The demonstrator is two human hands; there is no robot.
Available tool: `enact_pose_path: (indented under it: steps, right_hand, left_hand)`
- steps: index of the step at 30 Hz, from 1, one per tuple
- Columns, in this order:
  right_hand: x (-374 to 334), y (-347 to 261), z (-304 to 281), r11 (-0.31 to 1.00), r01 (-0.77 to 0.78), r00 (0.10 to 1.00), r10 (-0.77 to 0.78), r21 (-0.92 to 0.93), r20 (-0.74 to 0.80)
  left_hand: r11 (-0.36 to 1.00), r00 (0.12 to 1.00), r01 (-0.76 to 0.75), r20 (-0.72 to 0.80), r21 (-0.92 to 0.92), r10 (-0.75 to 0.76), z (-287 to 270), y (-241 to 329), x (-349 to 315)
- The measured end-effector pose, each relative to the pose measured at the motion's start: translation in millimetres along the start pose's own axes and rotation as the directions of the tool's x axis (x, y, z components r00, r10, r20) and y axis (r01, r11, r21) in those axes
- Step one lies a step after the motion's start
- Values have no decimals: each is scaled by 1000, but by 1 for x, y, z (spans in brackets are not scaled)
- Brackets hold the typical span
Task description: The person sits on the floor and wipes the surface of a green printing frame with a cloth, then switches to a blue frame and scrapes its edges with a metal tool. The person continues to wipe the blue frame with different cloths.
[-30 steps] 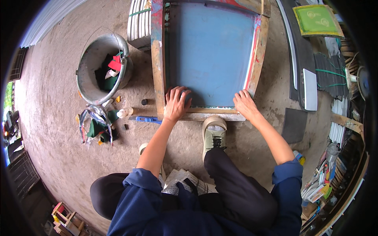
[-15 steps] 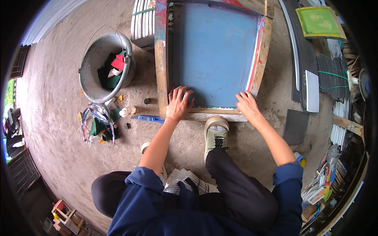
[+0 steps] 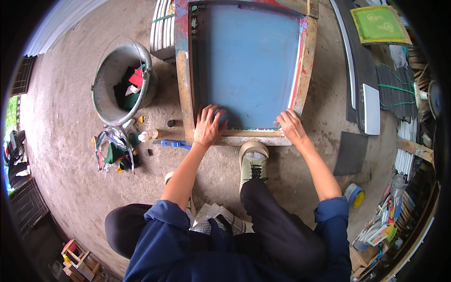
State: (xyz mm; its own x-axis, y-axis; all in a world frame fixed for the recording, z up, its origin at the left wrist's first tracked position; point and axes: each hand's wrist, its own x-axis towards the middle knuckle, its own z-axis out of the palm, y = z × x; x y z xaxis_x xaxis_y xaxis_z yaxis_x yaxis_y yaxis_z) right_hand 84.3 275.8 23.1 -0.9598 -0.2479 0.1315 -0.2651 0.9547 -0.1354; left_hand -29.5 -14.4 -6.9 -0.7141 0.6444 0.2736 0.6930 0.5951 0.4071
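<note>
Wooden frame (image 3: 185,89): on the floor (image 3: 300,188), near rail facing the person; long axis seemingly pointing straight away.
Blue sheet (image 3: 249,61): spans the frame; what is finished or left, unclear.
Left hand (image 3: 208,126): fingers apart, over near-left corner.
Right hand (image 3: 292,126): fingers bent at near-right corner; grip, cannot tell.
</note>
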Motion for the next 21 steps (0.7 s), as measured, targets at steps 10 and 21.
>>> enact_pose_path:
  steps: [10,21]
  right_hand:
    - [2,-14,-31,971,-131,983,153,201,-100]
    - [6,-1,-19,972,-158,986,165,-176,28]
  left_hand:
    - [1000,1000,-9,5,-17,9,-1,1,0]
    - [981,927,151,-362,120,-98,-36,-9,64]
